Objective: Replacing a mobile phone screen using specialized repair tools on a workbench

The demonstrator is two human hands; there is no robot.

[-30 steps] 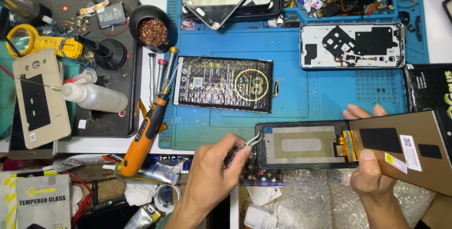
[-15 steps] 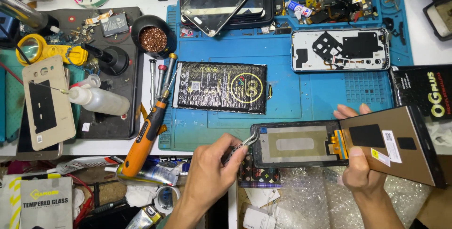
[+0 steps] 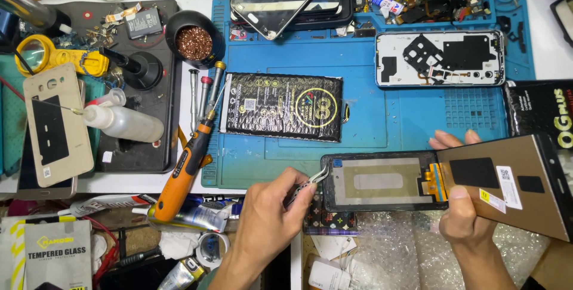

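Step in hand, as I read it: working the near-left end of a black rectangular phone display panel [image 3: 382, 181] lying back-side up, with metal tweezers [image 3: 307, 184]. Left hand [image 3: 271, 212] is closed around the tweezers, tips touching the panel's left edge near its upper corner. Right hand [image 3: 462, 218] is clamped on the panel's right end, thumb on top beside the orange flex connector [image 3: 436, 181], fingers underneath; that hand also seems to steady the flat gold-brown card sleeve with white stickers [image 3: 513, 191] lying against that end. Hands are well apart, one at each end.

The panel sits off the near edge of the blue silicone repair mat [image 3: 370, 117], over the bubble wrap [image 3: 388, 254]. On the mat: a black battery with gold print [image 3: 280, 106] at centre, a white phone frame with black parts [image 3: 440, 58] toward the far-right corner. An orange electric screwdriver [image 3: 185, 173] lies across the mat's near-left edge.

Next move likely needs a fine tweezer tip at that corner with the right hand keeping the panel flat; what the tips grip is too small to tell.

Against the earlier frame: the hands, the panel and tweezers keep the same hold and relation; only the camera view shifted slightly
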